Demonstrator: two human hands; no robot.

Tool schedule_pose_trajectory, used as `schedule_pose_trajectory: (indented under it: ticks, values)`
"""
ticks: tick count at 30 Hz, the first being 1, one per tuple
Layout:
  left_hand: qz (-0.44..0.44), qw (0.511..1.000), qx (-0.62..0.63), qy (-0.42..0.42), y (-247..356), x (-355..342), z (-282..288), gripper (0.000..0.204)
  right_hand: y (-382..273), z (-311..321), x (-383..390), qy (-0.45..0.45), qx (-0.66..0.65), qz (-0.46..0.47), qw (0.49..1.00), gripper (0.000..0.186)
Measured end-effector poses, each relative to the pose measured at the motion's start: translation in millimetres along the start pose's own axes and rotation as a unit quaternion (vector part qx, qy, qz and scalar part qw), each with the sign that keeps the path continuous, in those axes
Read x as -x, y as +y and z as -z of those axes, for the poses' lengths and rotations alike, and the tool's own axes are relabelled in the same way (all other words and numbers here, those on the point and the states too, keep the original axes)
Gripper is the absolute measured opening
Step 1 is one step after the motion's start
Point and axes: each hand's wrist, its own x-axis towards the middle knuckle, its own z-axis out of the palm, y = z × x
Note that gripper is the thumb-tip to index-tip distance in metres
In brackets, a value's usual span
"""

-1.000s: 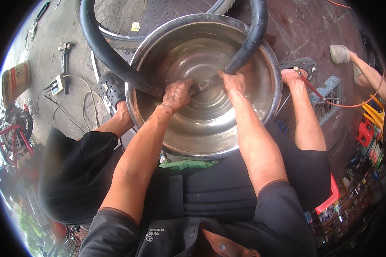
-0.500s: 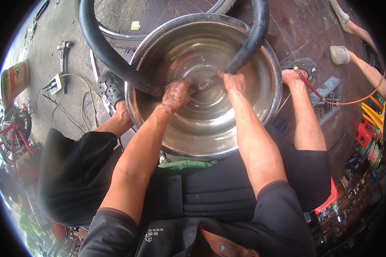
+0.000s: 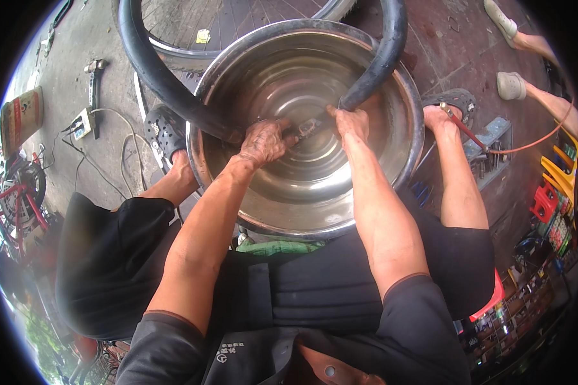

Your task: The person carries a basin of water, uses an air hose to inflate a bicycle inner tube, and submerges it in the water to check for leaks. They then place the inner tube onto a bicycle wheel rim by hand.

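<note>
A black bicycle inner tube (image 3: 167, 86) loops over the far rim of a wide metal basin (image 3: 263, 221), and its lower stretch dips into the water there. My left hand (image 3: 263, 142) is wrapped round the tube on the left side of the basin. On the right, my right hand (image 3: 352, 122) grips the tube where it comes down over the rim. Between the hands a short length of tube lies under the rippled water, with a pale patch-like mark on it. The fingertips of both hands are partly hidden.
Beyond the basin lies a bicycle wheel (image 3: 167, 49). A hammer (image 3: 95, 83) and a power strip (image 3: 82, 125) with cables are on the floor at left. To the right are a metal toolbox (image 3: 494, 144), a red-handled air hose (image 3: 465, 128) and another person's shoe (image 3: 510, 86).
The water ripples have shifted, and the submerged tube between my hands has moved slightly. Both hands keep their hold in nearly the same place.
</note>
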Motion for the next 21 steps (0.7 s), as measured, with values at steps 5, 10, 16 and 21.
schedule_pose_trajectory:
  ticks: [5,10,16,21]
  values:
    - [0.060,0.998,-0.026,0.004,24,-3,-1,0.065,-6,1,6,0.008,-0.008,-0.013,1.000,0.049]
    - [0.121,0.993,0.001,0.017,38,-14,-17,0.060,-2,-1,3,0.007,-0.035,-0.022,0.999,0.045]
    - [0.074,0.997,-0.004,0.036,29,-11,-20,0.041,-11,-1,9,0.014,-0.002,-0.047,0.999,0.042]
    - [-0.010,0.997,0.004,0.071,19,-10,-27,0.028,-12,1,12,0.016,-0.025,-0.037,0.999,0.044]
